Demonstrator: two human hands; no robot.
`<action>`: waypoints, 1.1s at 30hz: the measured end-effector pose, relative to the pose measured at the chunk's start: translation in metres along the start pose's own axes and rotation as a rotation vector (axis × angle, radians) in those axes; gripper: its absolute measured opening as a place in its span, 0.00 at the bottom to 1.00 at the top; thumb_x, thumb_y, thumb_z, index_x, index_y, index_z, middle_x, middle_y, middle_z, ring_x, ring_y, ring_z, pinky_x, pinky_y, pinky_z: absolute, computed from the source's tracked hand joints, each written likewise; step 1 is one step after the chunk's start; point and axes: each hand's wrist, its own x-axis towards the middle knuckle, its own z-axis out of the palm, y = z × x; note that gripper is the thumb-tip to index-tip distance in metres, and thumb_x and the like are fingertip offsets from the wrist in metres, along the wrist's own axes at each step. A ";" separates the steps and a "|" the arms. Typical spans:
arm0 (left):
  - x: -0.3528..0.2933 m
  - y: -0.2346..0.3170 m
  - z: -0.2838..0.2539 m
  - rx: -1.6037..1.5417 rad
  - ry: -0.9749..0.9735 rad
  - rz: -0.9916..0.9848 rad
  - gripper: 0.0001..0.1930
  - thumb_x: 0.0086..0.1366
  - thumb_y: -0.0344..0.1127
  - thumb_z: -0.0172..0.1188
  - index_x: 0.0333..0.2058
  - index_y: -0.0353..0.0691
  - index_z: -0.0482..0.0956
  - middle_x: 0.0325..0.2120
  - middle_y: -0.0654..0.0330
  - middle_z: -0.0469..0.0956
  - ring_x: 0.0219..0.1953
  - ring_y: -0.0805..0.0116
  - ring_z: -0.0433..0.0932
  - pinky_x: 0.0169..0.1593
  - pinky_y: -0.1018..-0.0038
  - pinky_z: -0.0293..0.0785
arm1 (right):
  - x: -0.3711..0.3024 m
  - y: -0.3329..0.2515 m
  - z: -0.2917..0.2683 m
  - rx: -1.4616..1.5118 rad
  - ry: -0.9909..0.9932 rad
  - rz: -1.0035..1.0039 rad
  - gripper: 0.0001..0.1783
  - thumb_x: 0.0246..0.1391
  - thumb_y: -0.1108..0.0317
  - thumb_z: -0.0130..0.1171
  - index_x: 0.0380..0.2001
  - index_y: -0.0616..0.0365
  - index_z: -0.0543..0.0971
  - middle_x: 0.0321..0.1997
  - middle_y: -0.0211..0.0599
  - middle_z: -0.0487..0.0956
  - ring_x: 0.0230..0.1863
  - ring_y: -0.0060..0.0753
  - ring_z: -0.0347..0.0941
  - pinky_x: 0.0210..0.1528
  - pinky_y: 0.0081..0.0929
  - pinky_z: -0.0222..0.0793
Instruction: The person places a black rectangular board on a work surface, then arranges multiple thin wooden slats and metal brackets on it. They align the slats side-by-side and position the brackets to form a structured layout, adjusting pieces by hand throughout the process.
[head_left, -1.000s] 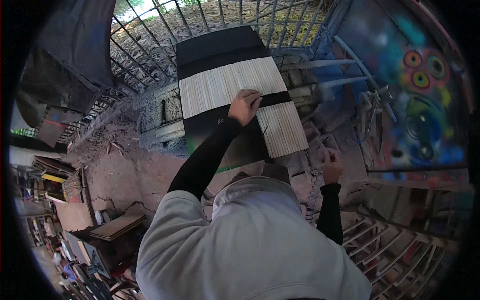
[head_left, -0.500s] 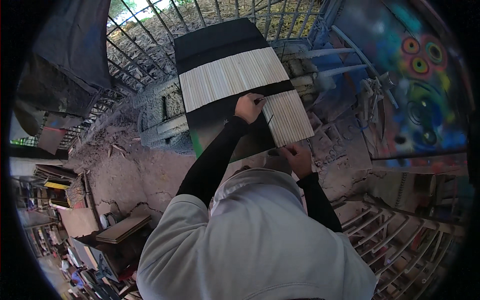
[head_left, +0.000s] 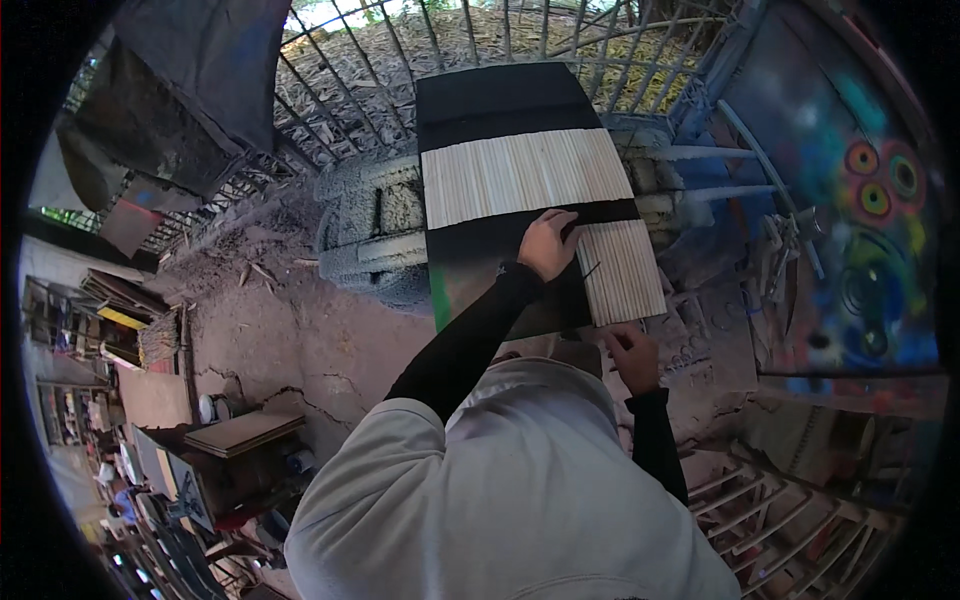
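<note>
A dark board point(head_left: 500, 95) carries two rows of thin pale wooden sticks. The wider row of sticks point(head_left: 525, 175) crosses its far half; a shorter row of sticks point(head_left: 625, 275) lies at the near right. My left hand point(head_left: 548, 243) rests at the far left corner of the shorter row, thumb and fingers apart with a small gap. At that row's near end is my right hand point(head_left: 634, 358), its fingers bent together; anything between them is too small to make out. A thin dark stick point(head_left: 592, 270) slants across the row's left edge.
The board lies on a rough, dust-coated support point(head_left: 370, 240) with pale bars point(head_left: 700, 153) sticking out rightward. Behind stands a metal-bar fence point(head_left: 470, 35). A spray-painted panel point(head_left: 850, 230) is at right, a slatted wooden rack point(head_left: 790, 515) at lower right, and stacked boards point(head_left: 245, 432) at lower left.
The view has shifted, so the board appears farther right and lower. My left hand's thumb and fingers have spread from a pinch at the row's corner. My right hand stays by the near end.
</note>
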 end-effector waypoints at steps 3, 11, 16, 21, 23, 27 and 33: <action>-0.024 0.016 -0.042 -0.009 0.081 -0.046 0.12 0.60 0.32 0.64 0.41 0.34 0.81 0.36 0.48 0.80 0.40 0.48 0.80 0.46 0.63 0.76 | -0.010 0.003 -0.009 -0.144 -0.041 0.002 0.14 0.57 0.62 0.63 0.32 0.65 0.81 0.23 0.40 0.81 0.26 0.30 0.78 0.31 0.29 0.72; -0.165 -0.036 -0.141 0.299 0.330 -0.508 0.17 0.61 0.35 0.62 0.48 0.36 0.78 0.40 0.47 0.76 0.41 0.51 0.77 0.44 0.63 0.73 | -0.025 -0.002 0.028 -0.010 -0.247 -0.047 0.11 0.57 0.65 0.62 0.32 0.65 0.80 0.24 0.42 0.80 0.26 0.31 0.78 0.29 0.30 0.70; -0.185 -0.036 -0.136 0.180 0.170 -0.665 0.17 0.62 0.42 0.62 0.41 0.32 0.82 0.30 0.46 0.82 0.31 0.53 0.81 0.36 0.62 0.76 | -0.020 -0.038 0.062 -0.010 -0.410 -0.178 0.11 0.56 0.65 0.63 0.33 0.64 0.80 0.28 0.45 0.81 0.29 0.38 0.79 0.32 0.30 0.72; -0.181 -0.018 -0.131 0.154 0.082 -0.592 0.17 0.62 0.43 0.62 0.39 0.32 0.83 0.30 0.46 0.82 0.30 0.52 0.82 0.35 0.62 0.76 | -0.016 -0.039 0.083 0.082 -0.552 -0.182 0.12 0.56 0.64 0.64 0.34 0.64 0.81 0.30 0.46 0.82 0.30 0.38 0.79 0.33 0.30 0.72; -0.182 -0.014 -0.124 0.133 0.025 -0.579 0.16 0.62 0.43 0.62 0.38 0.33 0.83 0.30 0.46 0.82 0.30 0.52 0.82 0.35 0.62 0.76 | -0.018 -0.042 0.080 0.055 -0.583 -0.152 0.12 0.56 0.64 0.63 0.35 0.63 0.81 0.31 0.46 0.82 0.30 0.36 0.80 0.34 0.29 0.72; -0.173 0.012 -0.106 0.077 -0.062 -0.608 0.17 0.62 0.44 0.62 0.36 0.33 0.82 0.30 0.45 0.82 0.30 0.52 0.82 0.36 0.62 0.77 | -0.020 -0.032 0.072 0.060 -0.633 -0.002 0.15 0.59 0.61 0.61 0.35 0.66 0.81 0.30 0.44 0.83 0.30 0.33 0.80 0.34 0.28 0.73; -0.160 0.022 -0.064 0.020 -0.257 -0.468 0.16 0.63 0.44 0.62 0.34 0.34 0.82 0.29 0.48 0.81 0.31 0.52 0.82 0.36 0.61 0.77 | -0.020 -0.011 0.034 0.505 -0.495 0.497 0.18 0.65 0.59 0.54 0.37 0.67 0.79 0.32 0.38 0.82 0.31 0.30 0.80 0.35 0.26 0.76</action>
